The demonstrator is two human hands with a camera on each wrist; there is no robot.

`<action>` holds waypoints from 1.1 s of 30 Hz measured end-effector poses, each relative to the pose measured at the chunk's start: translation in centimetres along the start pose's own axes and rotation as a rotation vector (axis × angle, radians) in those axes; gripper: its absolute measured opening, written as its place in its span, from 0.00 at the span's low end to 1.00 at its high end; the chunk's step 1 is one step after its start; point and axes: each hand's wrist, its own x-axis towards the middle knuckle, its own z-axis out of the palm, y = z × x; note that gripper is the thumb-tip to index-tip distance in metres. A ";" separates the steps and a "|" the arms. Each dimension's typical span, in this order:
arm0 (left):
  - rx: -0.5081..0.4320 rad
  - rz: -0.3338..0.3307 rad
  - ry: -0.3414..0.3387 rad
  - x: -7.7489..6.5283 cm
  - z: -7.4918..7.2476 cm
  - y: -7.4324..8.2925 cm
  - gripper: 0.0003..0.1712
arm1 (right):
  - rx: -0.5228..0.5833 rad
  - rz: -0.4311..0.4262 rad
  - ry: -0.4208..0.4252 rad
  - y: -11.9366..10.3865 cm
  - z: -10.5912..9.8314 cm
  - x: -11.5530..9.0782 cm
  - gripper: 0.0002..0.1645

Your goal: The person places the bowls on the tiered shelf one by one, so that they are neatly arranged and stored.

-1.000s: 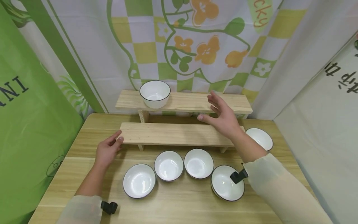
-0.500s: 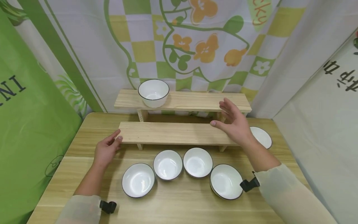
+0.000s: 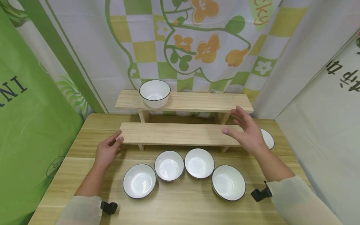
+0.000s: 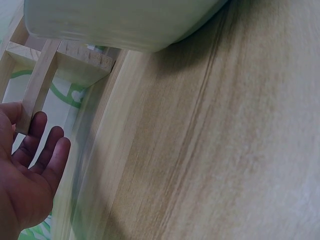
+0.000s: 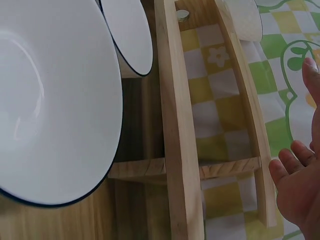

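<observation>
A two-step wooden shelf stands on the table. My left hand pinches the left end of its lower board between thumb and fingers; the left wrist view shows the board's end between them, other fingers spread loosely. Over the right end of that board is my right hand, holding nothing, fingers extended and thumb apart. One white dark-rimmed bowl sits on the upper board, toward its left. Before the shelf are a bowl at left, two middle bowls and a stacked pair at right.
Another white bowl stands at the shelf's right, partly hidden by my right hand. A patterned curtain hangs close behind the upper board. A green cloth borders the left side, and a pale one the right.
My right hand has drawn back from over the upper board, moving right and toward me, to the lower board's right end. My left hand keeps its hold; the bowls stay put.
</observation>
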 end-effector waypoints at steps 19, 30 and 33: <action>-0.029 0.007 0.006 0.0 0.1 0.0 0.32 | -0.044 -0.018 0.062 2.9 -1.8 -1.8 0.61; -0.021 0.007 0.004 0.1 0.1 0.0 0.32 | -0.013 -0.003 0.106 4.7 -2.5 -2.8 0.60; -0.010 0.003 -0.001 0.0 0.0 -0.1 0.32 | -0.032 0.022 0.113 5.3 -2.8 -3.3 0.60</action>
